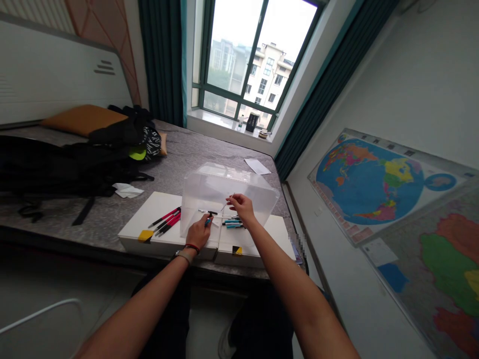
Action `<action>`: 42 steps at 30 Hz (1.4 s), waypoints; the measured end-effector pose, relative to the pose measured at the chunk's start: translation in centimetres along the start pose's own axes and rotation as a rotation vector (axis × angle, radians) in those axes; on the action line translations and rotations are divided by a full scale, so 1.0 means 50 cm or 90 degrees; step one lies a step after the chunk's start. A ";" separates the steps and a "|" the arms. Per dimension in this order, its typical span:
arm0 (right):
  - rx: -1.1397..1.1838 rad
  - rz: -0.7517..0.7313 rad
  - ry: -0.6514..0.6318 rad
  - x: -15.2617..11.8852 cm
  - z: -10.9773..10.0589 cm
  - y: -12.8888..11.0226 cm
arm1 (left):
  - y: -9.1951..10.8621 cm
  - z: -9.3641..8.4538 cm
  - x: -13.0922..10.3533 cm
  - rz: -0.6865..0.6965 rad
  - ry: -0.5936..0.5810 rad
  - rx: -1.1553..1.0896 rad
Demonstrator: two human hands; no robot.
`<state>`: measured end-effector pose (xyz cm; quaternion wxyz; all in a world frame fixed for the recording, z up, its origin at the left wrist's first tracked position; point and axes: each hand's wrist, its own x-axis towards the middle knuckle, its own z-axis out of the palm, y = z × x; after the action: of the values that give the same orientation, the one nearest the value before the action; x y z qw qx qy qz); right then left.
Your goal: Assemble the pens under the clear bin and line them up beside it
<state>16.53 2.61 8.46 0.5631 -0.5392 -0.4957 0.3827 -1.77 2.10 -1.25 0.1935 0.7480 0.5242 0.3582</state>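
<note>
The left hand (198, 232) is curled around a small teal piece (208, 221), with a black part (212, 213) at its fingertips. Just beyond and to its right, the right hand (241, 207) pinches a thin pale rod (224, 204) between thumb and fingers. Both forearms reach forward from the near edge, the right one slanting inward.

Around the hands stands a clear plastic bin (224, 182), its open side seemingly toward the person; teal pens (234, 224) lie below the right hand, perhaps inside its mouth, though the view is too small to be sure. Beneath are two white boxes (136, 219), side by side and closed, with yellow-and-black labels. Left of the left hand, red and black pens (167, 221) rest on the left box. Farther left are a crumpled tissue (127, 190) and black bags (56, 164); beyond the bin lies white paper (257, 166).
</note>
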 end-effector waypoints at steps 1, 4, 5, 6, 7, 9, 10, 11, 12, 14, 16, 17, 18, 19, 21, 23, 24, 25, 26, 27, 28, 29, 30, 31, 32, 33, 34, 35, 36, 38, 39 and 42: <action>0.024 -0.004 -0.003 -0.005 0.005 -0.009 | 0.001 0.000 -0.001 0.001 -0.008 0.010; 0.038 -0.018 -0.024 -0.016 0.023 -0.026 | 0.004 -0.001 -0.001 0.001 -0.026 0.033; 0.034 -0.022 -0.033 -0.018 0.030 -0.029 | 0.005 -0.002 -0.001 0.003 -0.032 0.041; 0.030 -0.027 -0.043 -0.019 0.036 -0.030 | 0.007 -0.004 -0.001 0.006 -0.038 0.048; 0.027 -0.032 -0.052 -0.019 0.042 -0.029 | 0.008 -0.005 -0.002 0.008 -0.043 0.055; 0.024 -0.039 -0.066 -0.019 0.052 -0.027 | 0.012 -0.009 -0.002 0.008 -0.052 0.068; 0.022 -0.042 -0.070 -0.019 0.056 -0.025 | 0.013 -0.010 -0.002 0.005 -0.057 0.073; 0.017 -0.043 -0.073 -0.019 0.059 -0.024 | 0.015 -0.012 -0.002 0.001 -0.062 0.077; 0.011 -0.045 -0.074 -0.020 0.061 -0.024 | 0.016 -0.012 -0.002 -0.005 -0.067 0.082; -0.006 -0.051 -0.075 -0.021 0.064 -0.027 | 0.017 -0.013 -0.001 -0.009 -0.073 0.085; -0.023 -0.058 -0.072 -0.024 0.066 -0.033 | 0.016 -0.012 -0.001 -0.009 -0.073 0.084; -0.032 -0.062 -0.070 -0.025 0.066 -0.036 | 0.016 -0.012 -0.002 -0.007 -0.071 0.082; -0.040 -0.066 -0.069 -0.025 0.066 -0.038 | 0.016 -0.011 -0.002 -0.006 -0.070 0.079; -0.048 -0.071 -0.068 -0.026 0.066 -0.039 | 0.015 -0.011 -0.002 -0.005 -0.069 0.077; -0.061 -0.081 -0.073 -0.025 0.066 -0.038 | 0.016 -0.012 -0.002 -0.003 -0.071 0.073; -0.077 -0.086 -0.083 -0.024 0.066 -0.031 | 0.017 -0.013 -0.002 -0.002 -0.074 0.073; -0.088 -0.086 -0.088 -0.023 0.066 -0.027 | 0.018 -0.013 -0.002 -0.002 -0.075 0.075; -0.105 -0.087 -0.093 -0.023 0.066 -0.022 | 0.018 -0.014 -0.003 -0.002 -0.076 0.078; -0.127 -0.090 -0.097 -0.023 0.067 -0.017 | 0.019 -0.014 -0.003 -0.002 -0.077 0.080; -0.155 -0.094 -0.101 -0.023 0.067 -0.012 | 0.019 -0.014 -0.003 -0.003 -0.078 0.082; -0.186 -0.101 -0.102 -0.024 0.068 -0.008 | 0.019 -0.014 -0.003 -0.003 -0.079 0.084; -0.217 -0.109 -0.103 -0.026 0.069 -0.004 | 0.019 -0.014 -0.003 -0.003 -0.081 0.086; -0.246 -0.118 -0.104 -0.028 0.071 -0.001 | 0.019 -0.014 -0.003 -0.002 -0.082 0.088; -0.270 -0.126 -0.107 -0.030 0.072 0.003 | 0.019 -0.013 -0.003 -0.001 -0.083 0.089; -0.288 -0.131 -0.109 -0.032 0.073 0.006 | 0.018 -0.013 -0.003 -0.001 -0.085 0.090; -0.300 -0.133 -0.113 -0.035 0.075 0.009 | 0.017 -0.013 -0.002 -0.003 -0.086 0.090; -0.309 -0.133 -0.118 -0.037 0.076 0.012 | 0.017 -0.012 -0.002 -0.005 -0.088 0.091; -0.315 -0.132 -0.122 -0.040 0.077 0.015 | 0.016 -0.012 -0.002 -0.008 -0.091 0.093; -0.320 -0.130 -0.124 -0.042 0.077 0.018 | 0.015 -0.012 -0.002 -0.010 -0.093 0.095; -0.331 -0.123 -0.120 -0.046 0.077 0.020 | 0.014 -0.011 -0.003 -0.009 -0.093 0.097; -0.337 -0.120 -0.116 -0.047 0.077 0.020 | 0.013 -0.010 -0.003 -0.006 -0.092 0.097; -0.354 -0.112 -0.100 -0.049 0.078 0.016 | 0.012 -0.010 -0.003 -0.001 -0.082 0.091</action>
<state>12.32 1.24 7.02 0.3852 -0.5963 -0.6682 0.2225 -1.75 1.69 -0.57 0.1731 0.7810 0.5354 0.2711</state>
